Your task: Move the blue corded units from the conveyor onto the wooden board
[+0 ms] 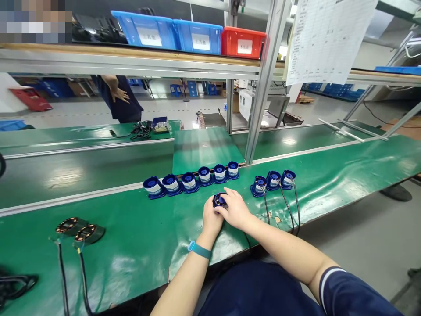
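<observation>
- Blue round, cup-shaped housing (217,201) sits between both hands in the head view, at the tabletop (131,259), just in front of the gap between two groups of similar pieces.
- Left hand (212,216): fingers curled against its left side, bracing it.
- Right hand (237,211): thumb and fingers bent over its top and right side, pinching it; the exact fingertip contact is partly hidden.
- Step in hand, as I judge it: fitting or adjusting something inside the housing by hand, one hand steadying while the other works.
- Six blue housings with white labels (205,175) stand beyond, to the left; three blue housings with black cables (273,180) stand to the right.
- Two dark ring-shaped cores with copper windings (93,235) lie well to the left.
- A next move would call for a steady left hold, level right-hand pressure and wires kept clear of the rim.
</observation>
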Motion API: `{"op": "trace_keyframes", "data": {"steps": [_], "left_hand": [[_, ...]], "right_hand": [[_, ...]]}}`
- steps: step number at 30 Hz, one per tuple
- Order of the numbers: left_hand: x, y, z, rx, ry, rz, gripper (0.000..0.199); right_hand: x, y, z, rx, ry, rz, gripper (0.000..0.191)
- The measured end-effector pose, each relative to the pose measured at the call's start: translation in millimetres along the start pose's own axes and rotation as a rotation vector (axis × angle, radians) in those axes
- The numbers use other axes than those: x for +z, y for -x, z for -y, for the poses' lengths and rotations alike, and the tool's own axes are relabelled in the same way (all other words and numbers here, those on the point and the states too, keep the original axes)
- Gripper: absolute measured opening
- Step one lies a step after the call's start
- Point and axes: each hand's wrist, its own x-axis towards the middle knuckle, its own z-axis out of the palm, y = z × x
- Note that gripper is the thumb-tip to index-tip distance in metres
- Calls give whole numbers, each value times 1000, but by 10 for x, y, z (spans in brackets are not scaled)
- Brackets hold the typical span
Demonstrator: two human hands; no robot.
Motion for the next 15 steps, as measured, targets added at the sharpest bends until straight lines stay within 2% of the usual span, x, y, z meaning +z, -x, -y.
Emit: {"op": "trace_keyframes", "data": {"steps": [5,8,11,13,15], "left_hand": [[-71,-76,-39,-37,-19,30,55],[-185,21,-80,-52,-30,54,63],[-244,345,-47,-191,43,-8,77],[-216,631,22,-325,269,60,76],[-145,902,73,-378,447,217,78]], "right_hand": [[138,-24,-76,3,-92,20,47],[219,-69,-98,33,-115,18,52],[289,-96,-129,30,-62,43,57],[337,-132,-173,3,-18,49,61],[360,-186,-212,-24,33,48,65]]}}
